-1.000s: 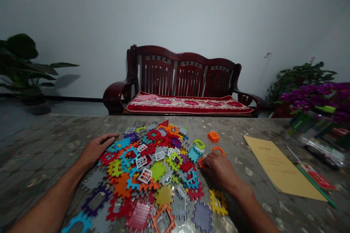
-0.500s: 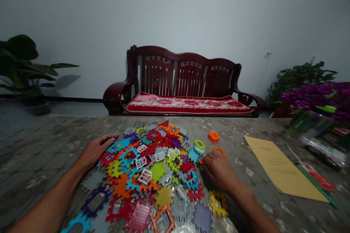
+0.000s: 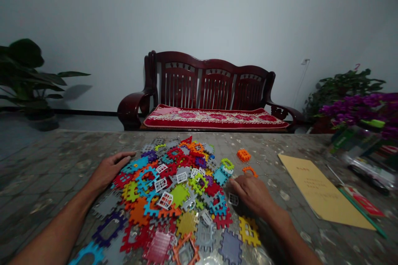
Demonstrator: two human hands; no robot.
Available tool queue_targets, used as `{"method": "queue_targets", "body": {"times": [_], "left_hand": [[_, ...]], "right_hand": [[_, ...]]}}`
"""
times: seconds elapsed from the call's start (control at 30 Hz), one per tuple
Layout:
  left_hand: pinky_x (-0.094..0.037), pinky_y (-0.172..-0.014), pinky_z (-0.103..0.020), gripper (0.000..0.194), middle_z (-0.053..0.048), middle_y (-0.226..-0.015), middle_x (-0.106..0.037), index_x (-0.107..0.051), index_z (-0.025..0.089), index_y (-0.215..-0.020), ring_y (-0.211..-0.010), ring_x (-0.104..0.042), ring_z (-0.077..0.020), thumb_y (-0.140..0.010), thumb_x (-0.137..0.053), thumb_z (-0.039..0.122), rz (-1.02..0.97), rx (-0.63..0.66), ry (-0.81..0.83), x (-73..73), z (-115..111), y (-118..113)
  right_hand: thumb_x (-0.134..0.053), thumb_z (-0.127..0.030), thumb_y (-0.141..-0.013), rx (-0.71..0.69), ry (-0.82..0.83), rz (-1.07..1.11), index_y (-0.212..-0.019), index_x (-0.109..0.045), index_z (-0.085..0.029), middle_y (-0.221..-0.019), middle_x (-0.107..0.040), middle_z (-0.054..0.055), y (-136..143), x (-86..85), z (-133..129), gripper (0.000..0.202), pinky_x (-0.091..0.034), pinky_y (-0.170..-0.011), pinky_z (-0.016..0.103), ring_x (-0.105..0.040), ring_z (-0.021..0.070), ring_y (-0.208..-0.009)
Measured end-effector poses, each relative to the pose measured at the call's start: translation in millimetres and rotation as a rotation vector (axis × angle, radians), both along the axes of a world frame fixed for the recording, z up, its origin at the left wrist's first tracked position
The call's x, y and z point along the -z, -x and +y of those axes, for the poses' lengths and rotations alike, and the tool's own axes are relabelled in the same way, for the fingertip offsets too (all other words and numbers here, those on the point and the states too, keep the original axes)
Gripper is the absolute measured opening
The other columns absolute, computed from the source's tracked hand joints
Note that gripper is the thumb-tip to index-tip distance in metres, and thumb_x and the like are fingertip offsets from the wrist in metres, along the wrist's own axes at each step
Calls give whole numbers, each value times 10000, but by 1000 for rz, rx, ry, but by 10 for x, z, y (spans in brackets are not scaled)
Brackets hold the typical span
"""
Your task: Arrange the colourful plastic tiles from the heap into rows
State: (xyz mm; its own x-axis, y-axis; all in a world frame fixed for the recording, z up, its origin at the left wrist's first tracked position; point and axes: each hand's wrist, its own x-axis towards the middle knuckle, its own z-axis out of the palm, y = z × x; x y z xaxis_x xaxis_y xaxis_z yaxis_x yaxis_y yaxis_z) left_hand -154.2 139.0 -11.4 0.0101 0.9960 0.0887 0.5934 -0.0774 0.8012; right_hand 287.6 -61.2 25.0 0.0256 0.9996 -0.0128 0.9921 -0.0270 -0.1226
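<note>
A heap of flat, notched plastic pieces [image 3: 180, 194] in many colours covers the middle of the table. At the heap's left edge my left hand [image 3: 112, 169] rests with its fingers apart, holding nothing. My right hand [image 3: 248, 190] is low over the table just right of the heap, its fingers bent together; what they hold, if anything, is hidden. Close to its fingertips lie a light-blue piece [image 3: 221, 175] and a small grey window piece [image 3: 233, 199]. Beyond the hand sit an orange frame piece [image 3: 249, 171] and an orange block [image 3: 243, 155].
On the right lie a yellow booklet [image 3: 323, 192], a green pencil [image 3: 362, 211] and a red packet [image 3: 363, 199]. A clear bottle [image 3: 357, 140] and purple flowers [image 3: 367, 109] stand behind them. A wooden bench [image 3: 214, 87] is beyond the table [image 3: 267, 138].
My right hand has shifted slightly right, away from the heap. The small grey window piece now shows beside it, and an orange bit at its fingertips is no longer visible.
</note>
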Motion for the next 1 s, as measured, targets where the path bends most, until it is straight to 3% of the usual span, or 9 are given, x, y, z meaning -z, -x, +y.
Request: {"method": "queue_targets", "body": {"times": [0.1,0.23,0.47,0.7,0.9,1.0], "left_hand": [[-602,-893,-376,587,-113,-1143,-833,-787,163,-1127,-1010,-770,-296,-769,-581,580,8,3,10,-22,-15,-9],[-599,-906,-391,601,-123,-1141,-832,-788,152,-1126,-1006,-771,-302,-770,-566,582,21,14,17,-42,-22,-12],[-603,-894,-389,565,-110,-1122,-838,-792,173,-1088,-994,-774,-296,-753,-600,585,-9,18,-5,14,18,4],[-599,-914,-398,579,-110,-1143,-833,-790,170,-1124,-1002,-776,-299,-769,-590,581,20,14,3,40,34,25],[-597,-914,-400,605,-113,-1135,-834,-781,155,-1152,-1009,-774,-302,-784,-557,580,27,19,26,4,6,16],[-592,-929,-393,564,-99,-1136,-837,-793,175,-1112,-1027,-770,-298,-775,-567,567,22,13,14,-15,0,2]], "right_hand": [[-415,-399,-1053,28,-3,-4,-805,-741,-199,-873,-760,93,-4,-9,8,456,-319,-660,296,-654,216,-846],[-556,-398,-980,-37,23,77,-788,-732,-200,-851,-751,58,-8,-24,-10,327,-301,-644,285,-645,193,-805],[-531,-373,-994,-36,26,151,-756,-720,-186,-787,-735,61,-31,15,2,357,-295,-621,287,-626,173,-712],[-710,-396,-866,-19,-34,312,-664,-692,-193,-789,-718,41,-60,113,15,287,-330,-617,269,-616,162,-704],[-527,-424,-960,114,-111,294,-585,-638,-189,-617,-634,20,-159,112,154,456,-311,-576,278,-568,156,-608],[-522,-421,-972,219,-192,251,-812,-742,-184,-823,-752,58,-185,70,357,361,-400,-657,274,-671,197,-766]]}}
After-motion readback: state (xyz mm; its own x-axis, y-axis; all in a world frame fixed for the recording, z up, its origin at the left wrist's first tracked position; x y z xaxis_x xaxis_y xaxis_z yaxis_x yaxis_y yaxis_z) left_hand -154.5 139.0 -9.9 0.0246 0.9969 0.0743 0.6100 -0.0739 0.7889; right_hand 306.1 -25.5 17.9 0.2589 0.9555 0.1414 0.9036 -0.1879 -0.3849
